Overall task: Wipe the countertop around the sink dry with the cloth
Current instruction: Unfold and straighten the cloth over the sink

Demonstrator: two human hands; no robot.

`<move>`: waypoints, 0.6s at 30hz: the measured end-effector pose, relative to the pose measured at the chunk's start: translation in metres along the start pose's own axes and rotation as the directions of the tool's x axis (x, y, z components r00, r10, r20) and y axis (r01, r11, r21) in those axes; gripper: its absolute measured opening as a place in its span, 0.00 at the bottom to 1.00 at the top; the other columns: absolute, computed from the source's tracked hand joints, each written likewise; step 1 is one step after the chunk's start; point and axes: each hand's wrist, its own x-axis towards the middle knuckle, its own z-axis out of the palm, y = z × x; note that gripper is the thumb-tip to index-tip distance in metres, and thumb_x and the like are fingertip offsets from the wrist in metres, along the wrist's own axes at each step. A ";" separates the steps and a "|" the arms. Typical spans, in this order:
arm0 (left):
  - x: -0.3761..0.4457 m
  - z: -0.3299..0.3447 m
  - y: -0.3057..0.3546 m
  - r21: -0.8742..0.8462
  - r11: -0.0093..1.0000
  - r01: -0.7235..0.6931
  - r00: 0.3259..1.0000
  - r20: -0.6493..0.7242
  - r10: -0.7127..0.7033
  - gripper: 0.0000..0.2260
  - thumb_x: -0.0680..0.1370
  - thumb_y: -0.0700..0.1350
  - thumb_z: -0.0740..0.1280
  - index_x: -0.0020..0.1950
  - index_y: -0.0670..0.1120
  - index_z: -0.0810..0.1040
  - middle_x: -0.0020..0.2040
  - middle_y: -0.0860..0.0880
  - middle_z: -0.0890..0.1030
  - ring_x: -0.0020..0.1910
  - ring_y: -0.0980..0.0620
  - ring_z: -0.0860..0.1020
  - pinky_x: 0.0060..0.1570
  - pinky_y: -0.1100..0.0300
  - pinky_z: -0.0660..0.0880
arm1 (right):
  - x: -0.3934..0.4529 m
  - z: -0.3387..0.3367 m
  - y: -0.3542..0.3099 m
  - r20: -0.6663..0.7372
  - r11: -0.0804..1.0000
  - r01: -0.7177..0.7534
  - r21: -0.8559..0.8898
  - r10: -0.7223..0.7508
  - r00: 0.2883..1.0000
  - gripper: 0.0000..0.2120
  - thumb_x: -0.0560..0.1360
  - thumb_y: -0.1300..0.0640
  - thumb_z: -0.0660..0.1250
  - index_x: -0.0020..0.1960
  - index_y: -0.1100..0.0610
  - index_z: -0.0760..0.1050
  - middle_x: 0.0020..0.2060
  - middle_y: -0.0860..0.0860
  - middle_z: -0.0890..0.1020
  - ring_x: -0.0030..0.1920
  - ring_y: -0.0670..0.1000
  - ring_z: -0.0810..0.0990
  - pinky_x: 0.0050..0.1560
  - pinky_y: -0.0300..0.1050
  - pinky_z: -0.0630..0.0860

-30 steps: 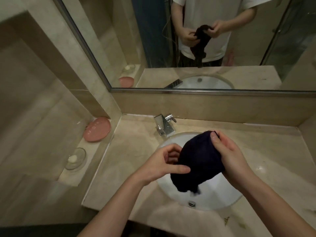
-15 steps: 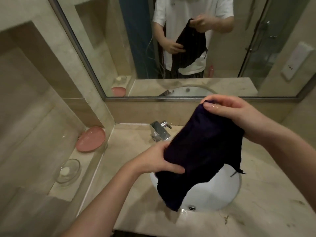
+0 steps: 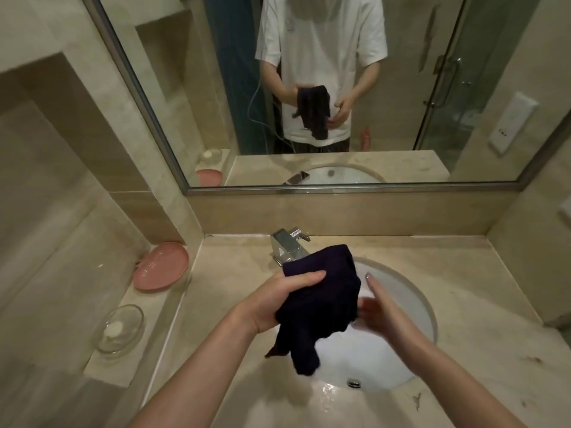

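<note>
Left hand (image 3: 275,299) grips the dark cloth (image 3: 321,304) mid-frame over the sink (image 3: 411,310); right hand (image 3: 375,307) spread loose, just beside it. Best to bunch it into a flat pad, then press down on the counter (image 3: 222,273) at the basin's rim.

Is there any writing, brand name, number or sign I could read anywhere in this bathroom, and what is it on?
None can be read.
White wall panel seen in the mirror: a few small dark marks, too small to read.
White T-shirt in the mirror: a faint mark on the chest, too blurred to read.
Faucet, dark cloth, pink dish, glass soap dish: no text visible.
</note>
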 end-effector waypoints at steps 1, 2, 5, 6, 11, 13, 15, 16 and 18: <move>-0.001 -0.002 -0.002 -0.017 1.000 0.010 1.000 0.005 -0.009 0.12 0.73 0.46 0.71 0.55 0.45 0.84 0.54 0.42 0.84 0.53 0.46 0.83 0.51 0.57 0.80 | -0.002 0.006 0.007 0.108 0.993 -0.106 0.049 0.100 0.989 0.39 0.73 0.28 0.58 0.57 0.63 0.80 0.51 0.60 0.86 0.52 0.58 0.85 0.62 0.54 0.78; -0.001 -0.004 -0.003 -0.029 0.999 0.016 1.000 0.020 -0.015 0.11 0.74 0.45 0.71 0.55 0.45 0.84 0.54 0.42 0.84 0.52 0.45 0.83 0.52 0.56 0.80 | -0.003 0.011 0.014 0.199 0.985 -0.147 0.089 0.127 0.972 0.39 0.75 0.29 0.55 0.63 0.61 0.78 0.55 0.60 0.85 0.56 0.58 0.85 0.63 0.53 0.77; -0.006 -0.012 -0.002 -0.048 0.998 0.032 0.996 0.083 -0.028 0.11 0.73 0.43 0.70 0.55 0.45 0.84 0.54 0.42 0.84 0.52 0.44 0.83 0.52 0.54 0.79 | -0.011 0.017 0.015 0.280 0.978 -0.019 0.206 -0.040 0.959 0.29 0.80 0.35 0.57 0.69 0.54 0.77 0.63 0.56 0.82 0.65 0.55 0.79 0.67 0.51 0.70; -0.007 -0.016 -0.002 -0.045 0.998 0.041 0.995 0.097 -0.036 0.11 0.73 0.42 0.70 0.54 0.45 0.85 0.53 0.42 0.84 0.52 0.44 0.83 0.52 0.54 0.79 | -0.013 0.016 0.013 0.269 0.957 0.035 0.286 -0.116 0.956 0.26 0.78 0.37 0.64 0.68 0.52 0.78 0.64 0.54 0.81 0.67 0.55 0.77 0.68 0.51 0.69; -0.014 -0.033 0.010 0.146 0.986 0.076 0.995 0.045 -0.084 0.13 0.74 0.40 0.73 0.58 0.45 0.84 0.57 0.44 0.84 0.56 0.46 0.83 0.54 0.57 0.78 | -0.016 0.001 -0.003 0.157 0.877 0.148 0.457 -0.243 0.957 0.17 0.78 0.56 0.67 0.66 0.57 0.78 0.62 0.58 0.82 0.64 0.60 0.80 0.66 0.58 0.72; -0.013 -0.043 0.014 0.227 0.969 0.097 0.995 -0.028 -0.093 0.12 0.75 0.41 0.73 0.58 0.45 0.84 0.57 0.44 0.85 0.58 0.45 0.82 0.57 0.56 0.77 | -0.020 -0.004 -0.014 -0.015 0.932 0.333 0.142 -0.334 0.942 0.07 0.77 0.58 0.69 0.53 0.54 0.84 0.52 0.56 0.86 0.55 0.57 0.84 0.57 0.49 0.78; -0.014 -0.053 0.017 0.281 0.952 0.124 0.989 -0.110 -0.096 0.13 0.74 0.43 0.74 0.58 0.45 0.84 0.57 0.44 0.85 0.59 0.43 0.82 0.59 0.52 0.75 | -0.021 -0.012 -0.025 -0.122 0.907 0.412 -0.085 -0.420 0.899 0.03 0.75 0.56 0.72 0.46 0.51 0.85 0.43 0.52 0.87 0.45 0.52 0.85 0.47 0.46 0.79; -0.015 -0.057 0.018 0.302 0.944 0.131 0.986 -0.139 -0.093 0.13 0.74 0.43 0.74 0.58 0.45 0.84 0.56 0.43 0.85 0.59 0.42 0.82 0.57 0.52 0.75 | -0.022 -0.015 -0.030 -0.151 0.904 0.417 -0.100 -0.428 0.891 0.03 0.75 0.54 0.72 0.45 0.50 0.86 0.42 0.50 0.87 0.42 0.50 0.84 0.45 0.47 0.78; -0.017 -0.062 0.021 0.334 0.935 0.120 0.987 -0.142 -0.075 0.12 0.74 0.42 0.74 0.57 0.45 0.85 0.55 0.43 0.85 0.57 0.42 0.82 0.52 0.54 0.76 | -0.023 -0.022 -0.038 -0.175 0.909 0.413 -0.054 -0.416 0.892 0.06 0.77 0.56 0.70 0.45 0.53 0.86 0.42 0.51 0.87 0.42 0.47 0.83 0.48 0.44 0.76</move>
